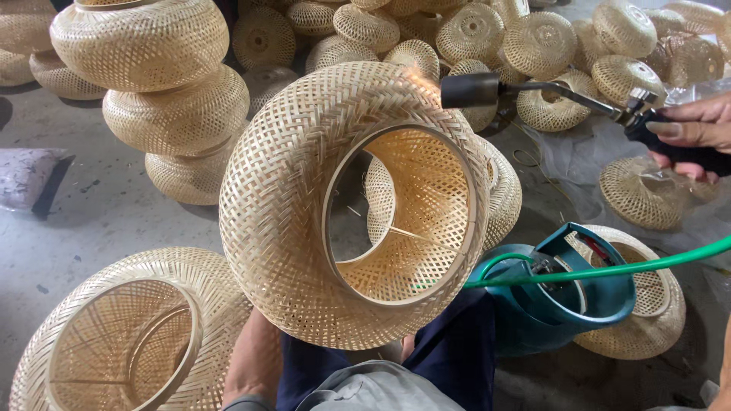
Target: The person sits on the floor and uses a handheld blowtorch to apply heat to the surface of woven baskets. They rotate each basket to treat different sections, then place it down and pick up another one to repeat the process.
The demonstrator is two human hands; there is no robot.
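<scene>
Head view: I am singeing the woven bamboo lampshade (304, 198) at frame centre, right hand (689, 129) gripping the gas torch (533, 91), left hand hidden so I cannot tell its grip, and judging rotation comes next.

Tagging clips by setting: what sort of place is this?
Likely a basket-weaving craft workshop: stacked woven bamboo shades on a concrete floor, a gas torch in the right hand, a teal gas cylinder.

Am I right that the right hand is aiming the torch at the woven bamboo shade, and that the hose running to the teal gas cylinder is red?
Not quite. In the head view the hose is green, not red. The rest holds: the right hand aims the torch at the woven bamboo shade, and the hose runs to the teal gas cylinder.
</scene>
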